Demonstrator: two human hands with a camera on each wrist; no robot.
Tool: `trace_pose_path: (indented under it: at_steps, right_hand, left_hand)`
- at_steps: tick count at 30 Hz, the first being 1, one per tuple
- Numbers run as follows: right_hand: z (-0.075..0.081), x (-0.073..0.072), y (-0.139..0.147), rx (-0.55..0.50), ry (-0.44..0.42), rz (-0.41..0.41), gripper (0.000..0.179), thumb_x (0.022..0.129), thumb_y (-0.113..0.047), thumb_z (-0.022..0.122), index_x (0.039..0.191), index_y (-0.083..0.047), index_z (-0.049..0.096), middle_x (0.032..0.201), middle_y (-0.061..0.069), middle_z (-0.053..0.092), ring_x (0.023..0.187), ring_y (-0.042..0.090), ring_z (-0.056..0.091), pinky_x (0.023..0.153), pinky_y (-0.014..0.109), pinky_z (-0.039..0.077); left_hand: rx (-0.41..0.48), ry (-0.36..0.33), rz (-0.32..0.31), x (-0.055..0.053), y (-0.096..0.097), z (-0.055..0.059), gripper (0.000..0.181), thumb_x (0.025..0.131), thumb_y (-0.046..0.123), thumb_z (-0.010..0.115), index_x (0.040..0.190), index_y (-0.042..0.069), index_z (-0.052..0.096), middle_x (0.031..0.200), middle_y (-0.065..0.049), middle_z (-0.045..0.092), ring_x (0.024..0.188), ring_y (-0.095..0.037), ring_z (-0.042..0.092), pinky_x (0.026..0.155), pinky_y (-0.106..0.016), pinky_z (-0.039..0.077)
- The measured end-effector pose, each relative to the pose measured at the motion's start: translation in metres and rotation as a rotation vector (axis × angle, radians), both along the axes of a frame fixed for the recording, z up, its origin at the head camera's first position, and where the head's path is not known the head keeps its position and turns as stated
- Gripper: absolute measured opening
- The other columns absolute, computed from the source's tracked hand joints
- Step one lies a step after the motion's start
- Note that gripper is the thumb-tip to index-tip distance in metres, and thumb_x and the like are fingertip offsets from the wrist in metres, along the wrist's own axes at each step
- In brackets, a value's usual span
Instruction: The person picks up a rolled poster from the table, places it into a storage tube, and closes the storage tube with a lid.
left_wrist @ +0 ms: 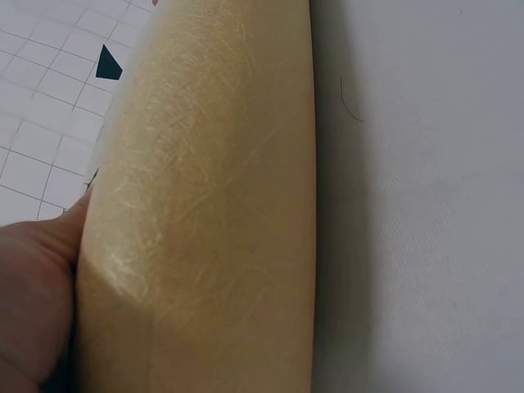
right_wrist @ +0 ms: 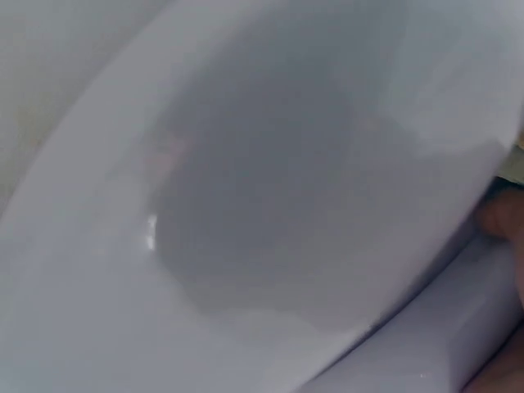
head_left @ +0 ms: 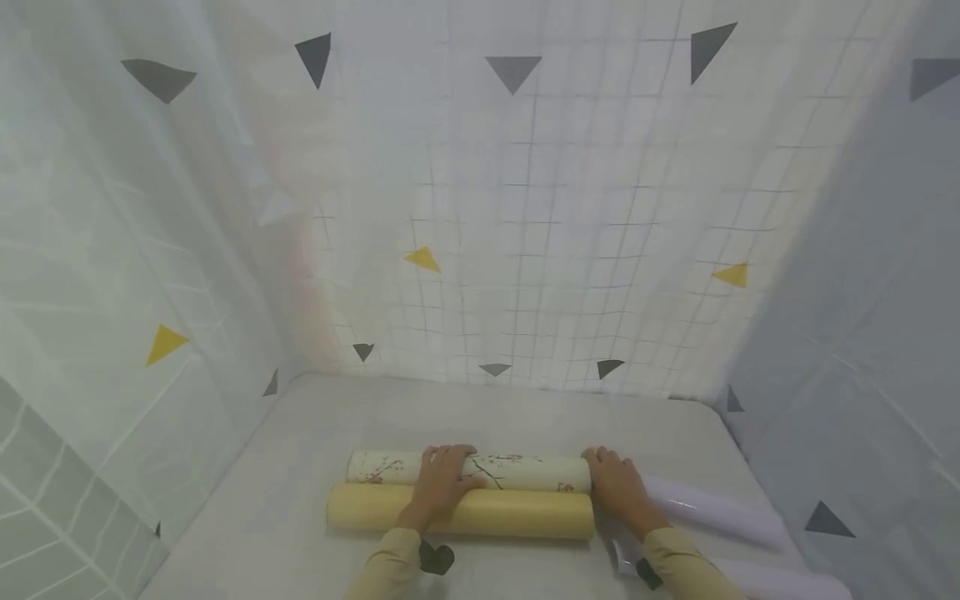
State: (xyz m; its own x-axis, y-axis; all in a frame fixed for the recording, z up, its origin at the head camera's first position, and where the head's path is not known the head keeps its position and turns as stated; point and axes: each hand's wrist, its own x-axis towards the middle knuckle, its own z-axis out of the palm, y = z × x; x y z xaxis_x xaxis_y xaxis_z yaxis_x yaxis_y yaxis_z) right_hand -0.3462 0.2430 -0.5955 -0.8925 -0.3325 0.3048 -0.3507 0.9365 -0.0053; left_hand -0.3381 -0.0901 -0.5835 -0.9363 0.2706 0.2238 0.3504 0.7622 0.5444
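In the head view, a white roll (head_left: 525, 472) printed with flowering branches lies behind a yellow roll (head_left: 517, 515). My left hand (head_left: 441, 483) grips the flowered roll from above, its forearm crossing the yellow one. Part of this hand (left_wrist: 37, 286) shows beyond the yellow roll (left_wrist: 205, 196) in the left wrist view. My right hand (head_left: 618, 487) sits at the flowered roll's right end, over the near end of a glossy pale lilac roll (head_left: 712, 512). In the right wrist view, its fingers (right_wrist: 503, 214) lie around a pale roll (right_wrist: 434, 336). The undersides are hidden.
A second pale lilac roll (head_left: 780, 579) lies nearer, partly under the right forearm; a large glossy pale roll (right_wrist: 246, 205) fills the right wrist view. The white tabletop (head_left: 465, 408) meets a gridded white curtain (head_left: 487, 208) behind, with sheets at both sides.
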Motion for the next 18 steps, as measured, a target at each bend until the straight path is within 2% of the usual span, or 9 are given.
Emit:
trace_pose_path:
  at_steps: [3,6,13,18]
  right_hand:
    - [0.000,-0.001,0.001,-0.007,-0.049,0.006,0.032,0.085,-0.010,0.075,0.114,-0.002,0.064,0.102,0.015,0.067,0.090,0.032,0.064,0.071,0.050,0.056]
    - [0.001,-0.002,0.002,-0.016,-0.082,0.029,0.033,0.088,-0.014,0.075,0.116,-0.001,0.063,0.107,0.015,0.067,0.094,0.031,0.065,0.075,0.050,0.057]
    - [0.009,-0.001,0.000,-0.098,-0.113,0.099,0.043,0.087,-0.020,0.075,0.123,-0.003,0.061,0.113,0.012,0.067,0.103,0.030,0.064,0.087,0.052,0.056]
    - [0.012,0.001,0.002,-0.106,-0.174,0.111,0.050,0.088,-0.021,0.076,0.132,-0.003,0.059,0.123,0.016,0.067,0.114,0.034,0.063,0.098,0.057,0.055]
  left_hand:
    - [0.001,-0.029,0.004,0.000,0.000,0.002,0.052,0.093,0.041,0.071,0.134,0.010,0.062,0.133,-0.009,0.069,0.128,-0.032,0.058,0.119,-0.057,0.032]
    - [-0.002,-0.049,0.018,-0.001,-0.001,0.002,0.053,0.093,0.043,0.070,0.135,0.012,0.061,0.134,-0.008,0.069,0.130,-0.030,0.058,0.121,-0.056,0.031]
    - [-0.019,-0.013,0.016,-0.003,-0.001,0.000,0.053,0.093,0.042,0.071,0.134,0.011,0.062,0.135,-0.008,0.069,0.129,-0.031,0.059,0.119,-0.056,0.033]
    - [0.009,-0.026,0.007,0.000,0.000,0.001,0.053,0.093,0.041,0.071,0.135,0.010,0.062,0.135,-0.009,0.069,0.130,-0.032,0.058,0.120,-0.057,0.031]
